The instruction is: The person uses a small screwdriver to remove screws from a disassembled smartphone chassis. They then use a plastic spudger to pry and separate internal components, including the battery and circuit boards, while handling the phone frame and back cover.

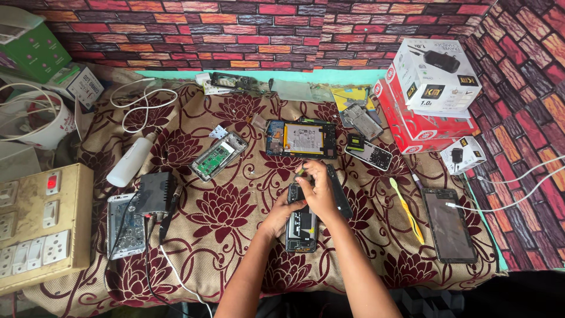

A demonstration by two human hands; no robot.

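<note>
At the far left sits a beige switch-and-socket board (36,227), and beside it a silver phone frame (125,227) lies under a dark power adapter (154,193) with its leads trailing toward the near edge. A white plastic squeeze bottle (130,160) lies tilted above them, near a green-boarded opened handset (219,155).

In the middle of the bench (223,224), covered in a maroon floral cloth, lies the opened black smartphone (301,227), back off and innards showing. The left hand (281,217) clamps its left edge, apparently to steady it against the cloth. The right hand (316,189) curls over the phone's upper end, fingertips pinched together on something small with a yellow-green tip; what it is I cannot tell. A black back cover (340,194) lies just beside the right wrist.

Beyond the hands, another opened phone with a pale battery (301,139) lies close to the reach. To the right come a small keypad handset (368,152), a yellow plastic pry tool (407,211), a dark cabled smartphone (449,225) and stacked red-and-white cartons (425,88).
</note>
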